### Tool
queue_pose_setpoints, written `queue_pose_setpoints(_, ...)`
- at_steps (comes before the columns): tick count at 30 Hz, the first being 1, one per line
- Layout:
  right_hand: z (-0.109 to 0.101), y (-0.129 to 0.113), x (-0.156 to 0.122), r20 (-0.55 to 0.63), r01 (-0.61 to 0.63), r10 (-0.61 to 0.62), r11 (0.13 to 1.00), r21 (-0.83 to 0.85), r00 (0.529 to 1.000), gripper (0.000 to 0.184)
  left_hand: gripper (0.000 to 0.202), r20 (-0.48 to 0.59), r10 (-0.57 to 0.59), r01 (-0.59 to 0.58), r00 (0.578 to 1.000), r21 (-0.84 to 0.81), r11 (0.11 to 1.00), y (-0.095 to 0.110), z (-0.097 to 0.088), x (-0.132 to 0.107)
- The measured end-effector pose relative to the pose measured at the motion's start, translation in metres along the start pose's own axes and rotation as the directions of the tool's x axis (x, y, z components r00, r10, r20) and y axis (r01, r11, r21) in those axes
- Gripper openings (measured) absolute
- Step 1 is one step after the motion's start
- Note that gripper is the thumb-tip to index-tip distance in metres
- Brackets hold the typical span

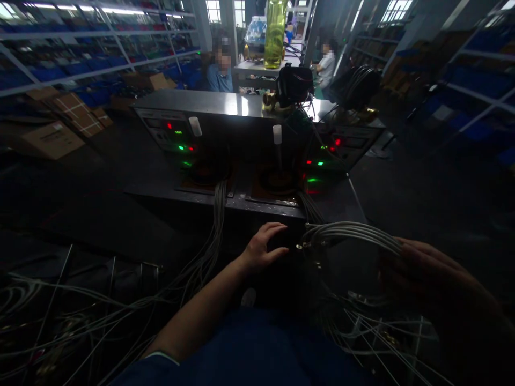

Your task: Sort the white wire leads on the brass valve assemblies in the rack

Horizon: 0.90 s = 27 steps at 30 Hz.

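My right hand [430,268] is wrapped round a bundle of thin grey cables [358,230] that arcs leftward from it. Small metal end fittings [304,245] show at the bundle's left end. Thumb and fingers apart, my left hand [265,246] reaches toward those ends with nothing in it, and a gap separates it from them. Beyond the hands, another cable bundle [219,209] hangs over the front edge of the metal bench [269,206]. More cables [309,206] come off the bench's right plate. Darkness hides much of my right hand's fingers.
Two instrument panels with lit displays [179,132] [328,147] flank the bench. White-capped rods [277,134] stand above its plates. Loose cables [120,300] lie over racks at lower left and right. Cardboard boxes [48,139] sit at left. Two people [219,75] are in the background.
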State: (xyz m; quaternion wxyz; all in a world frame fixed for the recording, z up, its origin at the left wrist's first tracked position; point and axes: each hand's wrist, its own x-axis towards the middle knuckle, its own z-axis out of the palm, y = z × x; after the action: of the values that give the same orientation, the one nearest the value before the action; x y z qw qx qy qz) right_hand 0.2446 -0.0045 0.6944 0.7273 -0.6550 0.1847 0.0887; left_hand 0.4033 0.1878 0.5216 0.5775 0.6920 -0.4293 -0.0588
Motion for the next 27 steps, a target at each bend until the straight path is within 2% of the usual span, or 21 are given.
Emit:
queue_pose_setpoints(2,0.004,-0.004,0.007,0.017,0.000,-0.002,0.994,0.108,1.000,0.042,0.028,-0.165,0.031,-0.033,0.986,-0.005,0.999,0.014,0.007,0.007)
queue_pose_setpoints(3,0.005,-0.005,0.010,0.028,0.000,-0.005,0.988,0.155,1.000,0.041,0.024,-0.212,0.050,-0.050,0.976,0.004,0.999,0.021,0.011,0.010)
queue_pose_setpoints(5,0.009,-0.006,0.015,0.048,-0.001,-0.009,0.979,0.205,0.999,0.038,0.033,-0.225,0.082,-0.074,0.971,0.041,0.996,0.031,0.019,0.018)
queue_pose_setpoints(8,0.012,-0.007,0.018,0.084,0.001,-0.021,0.972,0.235,0.996,0.037,0.061,-0.207,0.064,-0.053,0.976,0.057,0.997,0.034,0.034,0.029)
queue_pose_setpoints(10,0.013,-0.008,0.019,0.099,-0.001,-0.023,0.973,0.230,0.995,0.037,0.055,-0.169,0.013,-0.015,0.985,-0.009,1.000,0.032,0.039,0.035)
queue_pose_setpoints(13,0.011,-0.010,0.017,0.097,0.000,-0.020,0.978,0.207,0.995,0.037,0.029,-0.010,-0.074,0.070,0.997,-0.209,0.975,0.027,0.037,0.037)
queue_pose_setpoints(16,0.008,-0.010,0.018,0.100,-0.008,-0.010,0.983,0.182,0.995,0.038,0.027,0.121,-0.156,0.191,0.980,-0.377,0.907,0.024,0.026,0.037)
queue_pose_setpoints(20,0.004,-0.005,0.022,0.131,0.015,-0.043,0.979,0.203,0.991,0.040,0.029,0.236,-0.221,0.308,0.946,-0.455,0.836,0.021,0.010,0.041)
queue_pose_setpoints(23,0.005,-0.003,0.022,0.139,0.012,-0.043,0.976,0.216,0.989,0.040,0.031,0.246,-0.216,0.312,0.945,-0.475,0.823,0.022,0.002,0.045)
queue_pose_setpoints(27,0.010,-0.006,0.016,0.145,-0.022,-0.011,0.975,0.222,0.989,0.037,0.036,0.202,-0.155,0.232,0.967,-0.451,0.862,0.027,-0.001,0.050)
